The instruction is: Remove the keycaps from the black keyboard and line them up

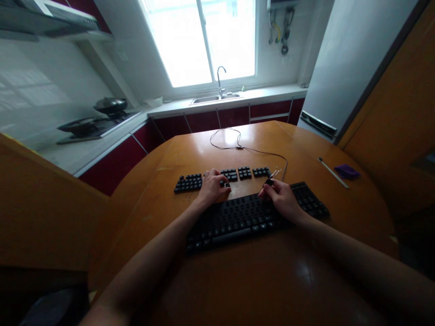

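A black keyboard [238, 217] lies on the table before me, many keycaps off its upper rows while its bottom row and right-hand block still carry theirs. Beyond it, loose black keycaps [190, 182] stand in grouped rows. My left hand [213, 186] rests at these rows, thumb and forefinger closed around a single keycap [227, 184]. Above the keyboard's right half, my right hand [281, 198] grips a wire keycap puller [276, 172] by its black handle, the thin wire prongs pointing up and away. Its fingers hide part of the keyboard.
A thin cable [261, 151] loops over the far side of the wooden table [163, 154]. To the right lie a slim brush [333, 173] and a folded purple cloth [346, 171]. Behind are a sink [205, 99], a stove with pans [110, 105] and a fridge [353, 59].
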{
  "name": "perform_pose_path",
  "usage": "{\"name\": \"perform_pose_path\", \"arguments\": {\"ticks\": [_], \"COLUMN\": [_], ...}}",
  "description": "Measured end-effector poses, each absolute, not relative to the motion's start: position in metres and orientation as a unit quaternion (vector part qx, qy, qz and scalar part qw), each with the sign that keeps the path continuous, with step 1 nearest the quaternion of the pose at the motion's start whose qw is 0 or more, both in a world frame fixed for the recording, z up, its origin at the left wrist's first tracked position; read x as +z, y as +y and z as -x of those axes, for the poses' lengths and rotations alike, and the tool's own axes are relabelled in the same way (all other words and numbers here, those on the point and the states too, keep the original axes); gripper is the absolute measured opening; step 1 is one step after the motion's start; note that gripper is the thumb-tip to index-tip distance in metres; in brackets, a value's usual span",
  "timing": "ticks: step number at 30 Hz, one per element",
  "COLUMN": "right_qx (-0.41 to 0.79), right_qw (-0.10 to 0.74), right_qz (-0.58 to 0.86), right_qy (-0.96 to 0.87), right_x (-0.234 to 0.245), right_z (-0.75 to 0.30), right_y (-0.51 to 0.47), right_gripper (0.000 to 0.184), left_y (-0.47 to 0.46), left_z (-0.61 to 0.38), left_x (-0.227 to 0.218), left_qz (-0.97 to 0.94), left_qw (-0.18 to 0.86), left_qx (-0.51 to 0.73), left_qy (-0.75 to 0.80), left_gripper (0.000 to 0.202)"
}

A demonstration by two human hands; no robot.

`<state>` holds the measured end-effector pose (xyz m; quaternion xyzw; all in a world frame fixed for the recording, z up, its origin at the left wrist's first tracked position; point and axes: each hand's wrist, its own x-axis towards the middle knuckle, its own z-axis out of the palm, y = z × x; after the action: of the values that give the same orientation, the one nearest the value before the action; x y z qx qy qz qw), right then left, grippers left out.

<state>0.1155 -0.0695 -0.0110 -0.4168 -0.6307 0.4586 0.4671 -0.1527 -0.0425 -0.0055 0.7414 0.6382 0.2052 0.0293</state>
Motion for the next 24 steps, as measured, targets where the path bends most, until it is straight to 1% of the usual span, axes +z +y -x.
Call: {"name": "perform_pose_path", "arguments": {"ticks": [5, 12, 16, 24], "right_qx": [0.453, 0.458, 0.455, 0.454], "right_qw": [0.464, 0.460, 0.459, 0.463], "right_qz": [0.419, 0.416, 0.415, 0.417], "right_qy": [-0.635, -0.637, -0.640, -0.637], "right_x": [-0.0089, -0.0105, -0.0101, -0.0049], "right_z": [-0.1156, -0.1162, -0.1163, -0.1185], "right_y": [-0.0701, -0.0696, -0.0694, -0.0683], "right_gripper": [0.035, 0.035, 0.037, 0.035], "left_y": [-0.0431, -0.0401, -0.0389, -0.0398], "left_z": [0.1509, 0.1510, 0.1528, 0.1529], "left_x": [-0.0051, -0.0095, -0.0116, -0.0103], "left_qz": [-0.726, -0.705, -0.699, -0.688], "left_qw": [0.016, -0.013, -0.013, -0.013], "left_qx": [0.219, 0.224, 0.228, 0.225], "left_qy": [0.652, 0.672, 0.677, 0.689], "left_gripper": [0.036, 0.040, 0.040, 0.048]}}
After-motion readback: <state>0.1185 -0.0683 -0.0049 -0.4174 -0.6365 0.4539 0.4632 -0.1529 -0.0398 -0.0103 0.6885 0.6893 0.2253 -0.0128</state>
